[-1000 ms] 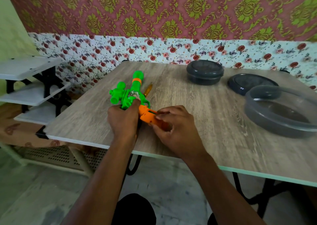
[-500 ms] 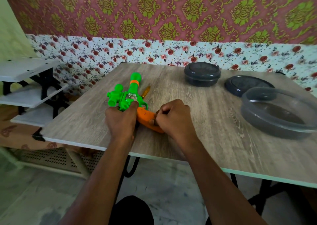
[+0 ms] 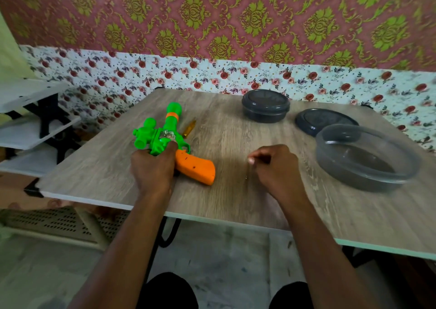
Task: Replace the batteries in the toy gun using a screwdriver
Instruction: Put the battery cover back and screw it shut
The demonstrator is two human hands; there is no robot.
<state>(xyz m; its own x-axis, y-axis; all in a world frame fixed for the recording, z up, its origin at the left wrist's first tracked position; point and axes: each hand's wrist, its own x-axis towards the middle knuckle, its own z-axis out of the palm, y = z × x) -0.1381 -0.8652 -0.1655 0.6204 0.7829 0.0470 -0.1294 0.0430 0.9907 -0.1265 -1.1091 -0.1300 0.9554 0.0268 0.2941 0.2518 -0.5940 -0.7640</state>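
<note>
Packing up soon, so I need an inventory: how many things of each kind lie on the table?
Toy gun: 1
Screwdriver: 1
Grey containers: 2, the lidded container and the open container
Loose lid: 1
Total: 5

— Where's the toy gun (image 3: 165,141)?
— Flat on the table (image 3: 236,202), with the left hand (image 3: 152,167) gripping its green body.
— And the right hand (image 3: 276,167)?
— Right of the gun, apart from it, fingers curled. The screwdriver (image 3: 189,128) lies just beside the gun's barrel.
</note>
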